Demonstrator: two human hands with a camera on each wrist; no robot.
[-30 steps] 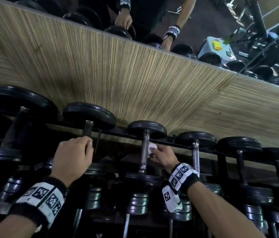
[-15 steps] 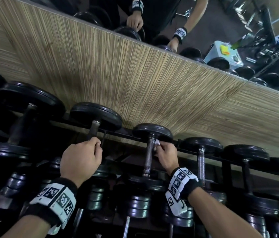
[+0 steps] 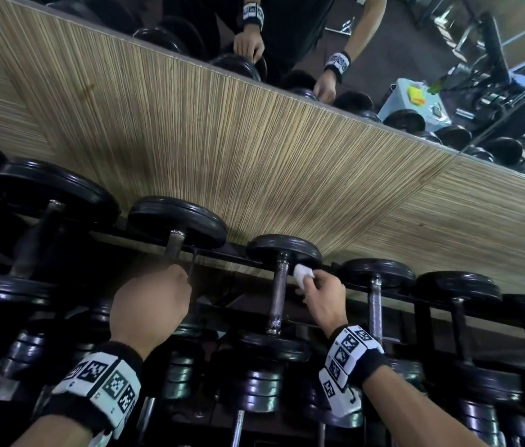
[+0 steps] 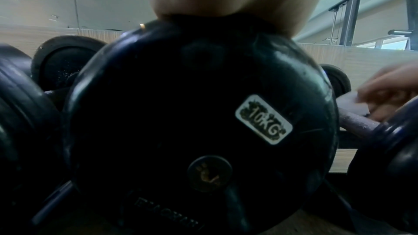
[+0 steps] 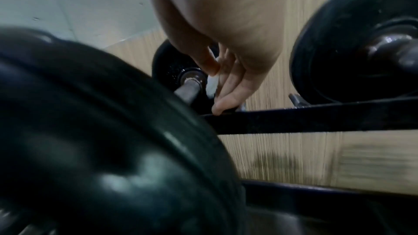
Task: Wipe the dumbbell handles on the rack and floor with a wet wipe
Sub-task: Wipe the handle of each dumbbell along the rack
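the right hand [image 3: 322,298] pinches a white wipe [image 3: 302,275] between thumb and fingers, just right of the top of a steel handle [image 3: 277,295]; whether the wipe touches the handle is unclear. that handle belongs to a dumbbell on the rack [image 3: 393,293], its far plate [image 3: 283,251] against the wood panel [image 3: 254,150]. the left hand [image 3: 151,306] is curled around the handle [image 3: 174,245] of the next dumbbell to the left, fingers wrapped under. in the left wrist view a black plate [image 4: 199,113] marked 10kg fills the picture. more dumbbells sit on a lower tier. a mirror [image 3: 416,53] above the panel reflects both wrists.
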